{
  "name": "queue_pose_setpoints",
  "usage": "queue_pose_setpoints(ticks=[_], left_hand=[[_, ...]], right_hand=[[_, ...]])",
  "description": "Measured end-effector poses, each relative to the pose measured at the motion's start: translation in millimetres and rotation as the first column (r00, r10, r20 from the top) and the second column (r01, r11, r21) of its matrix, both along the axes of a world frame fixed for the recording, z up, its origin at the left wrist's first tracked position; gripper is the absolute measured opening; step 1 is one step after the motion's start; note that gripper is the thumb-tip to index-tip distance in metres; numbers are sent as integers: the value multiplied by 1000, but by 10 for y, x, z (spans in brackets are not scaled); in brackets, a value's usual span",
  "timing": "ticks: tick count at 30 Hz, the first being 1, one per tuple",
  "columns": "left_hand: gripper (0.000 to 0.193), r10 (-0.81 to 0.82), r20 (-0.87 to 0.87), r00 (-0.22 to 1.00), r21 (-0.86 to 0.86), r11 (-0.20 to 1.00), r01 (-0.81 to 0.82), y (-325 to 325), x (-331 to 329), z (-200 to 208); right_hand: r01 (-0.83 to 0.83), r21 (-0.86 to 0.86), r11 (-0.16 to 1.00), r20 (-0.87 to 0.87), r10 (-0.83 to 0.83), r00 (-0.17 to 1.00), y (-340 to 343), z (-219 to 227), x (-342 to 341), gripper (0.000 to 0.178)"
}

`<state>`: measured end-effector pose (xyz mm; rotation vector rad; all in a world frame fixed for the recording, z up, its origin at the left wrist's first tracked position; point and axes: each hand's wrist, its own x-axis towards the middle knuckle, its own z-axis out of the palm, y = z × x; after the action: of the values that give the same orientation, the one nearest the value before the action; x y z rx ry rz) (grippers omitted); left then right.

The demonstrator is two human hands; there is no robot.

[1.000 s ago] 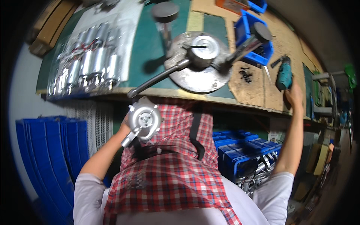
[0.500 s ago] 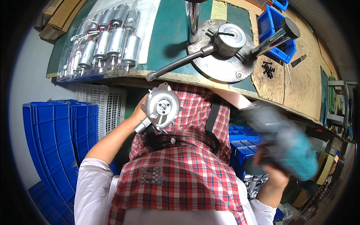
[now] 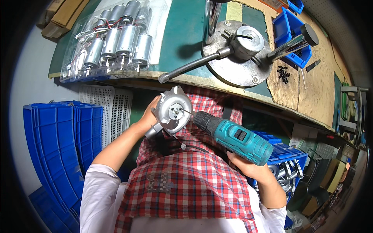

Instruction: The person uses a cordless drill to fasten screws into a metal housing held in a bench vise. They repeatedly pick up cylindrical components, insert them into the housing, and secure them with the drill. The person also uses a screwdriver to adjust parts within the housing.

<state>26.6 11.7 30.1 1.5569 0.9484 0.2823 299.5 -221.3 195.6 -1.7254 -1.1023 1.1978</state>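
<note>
My left hand (image 3: 150, 116) grips a round silver metal housing (image 3: 168, 115) from its left side, with its open face turned up. At the centre of the housing sits a hub with several dark holes, and a short wire with a white connector (image 3: 183, 146) hangs below it. In my right hand (image 3: 244, 165) is a teal and black cordless drill (image 3: 241, 140), its handle mostly hidden under its body. The drill points left, and its thin bit reaches over the housing to the hub. Whether the tip touches a screw is too small to tell.
A clear tray of silver motors (image 3: 126, 40) lies on the bench at the far left. The round metal base of a press (image 3: 221, 72), with a lever, stands mid-bench. Black screws (image 3: 283, 73) lie near a blue bin (image 3: 283, 31). Blue crates (image 3: 50, 147) stand at left.
My right hand has swung the drill left and inward, from a blurred spot at the right to the housing. The housing stays in my left hand; the whole view has shifted slightly.
</note>
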Motion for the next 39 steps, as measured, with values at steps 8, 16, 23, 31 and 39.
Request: queue_pose_setpoints(ticks=[8,16,23,31,39], left_hand=[[59,-54,-71,996,102,993,62,5,44,133],[49,-167,-131,977,401,892,206,-24,159,376],[56,-151,-166,974,329,923,199,-9,135,357],[58,-180,-208,961,263,936,232,92,94,182],[60,-197,-171,965,272,932,238,112,119,225]], right_hand=[[-137,9,991,84,135,987,29,37,98,33],[-149,-22,989,117,151,982,95,114,97,41],[-61,-95,994,21,63,998,82,123,60,36],[-161,126,979,150,141,978,59,219,17,33],[-150,154,977,156,126,980,70,72,-37,33]])
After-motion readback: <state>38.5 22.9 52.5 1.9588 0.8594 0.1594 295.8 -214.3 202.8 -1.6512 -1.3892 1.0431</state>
